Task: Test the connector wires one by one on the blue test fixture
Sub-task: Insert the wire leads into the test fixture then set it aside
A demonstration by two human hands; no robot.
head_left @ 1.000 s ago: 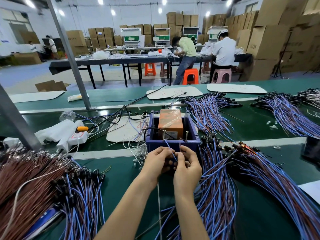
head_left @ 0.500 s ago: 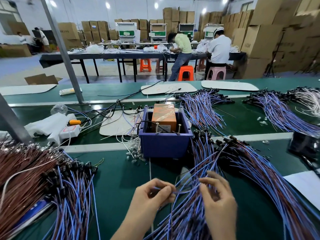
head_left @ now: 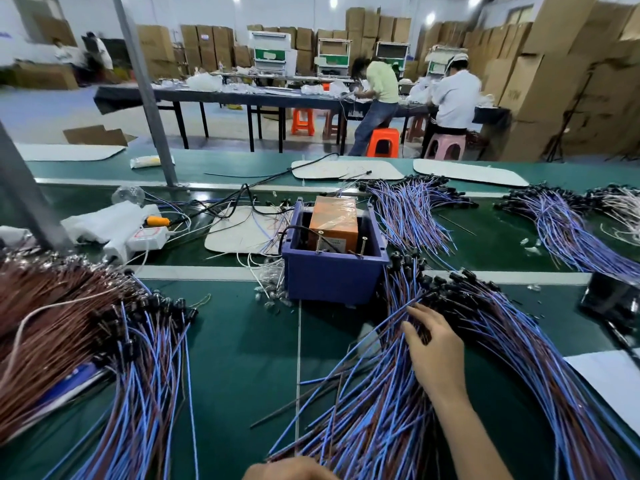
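Your right hand (head_left: pixel 433 344) rests on the connector wires (head_left: pixel 374 410) piled just right of the blue test fixture (head_left: pixel 332 278), fingers loosely spread and touching the strands. Your left hand (head_left: pixel 287 470) is just a sliver at the bottom edge, so I can't tell its fingers. The fixture sits mid-bench on the green belt (head_left: pixel 242 358), with an orange box (head_left: pixel 334 220) inside.

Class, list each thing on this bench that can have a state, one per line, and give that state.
blue test fixture, open-topped, no hand at it.
orange unit, sitting inside the fixture.
right hand, resting on the right wire pile; grip unclear.
left hand, at the frame's lower edge; grip hidden.
left wire pile, heaped, untouched.
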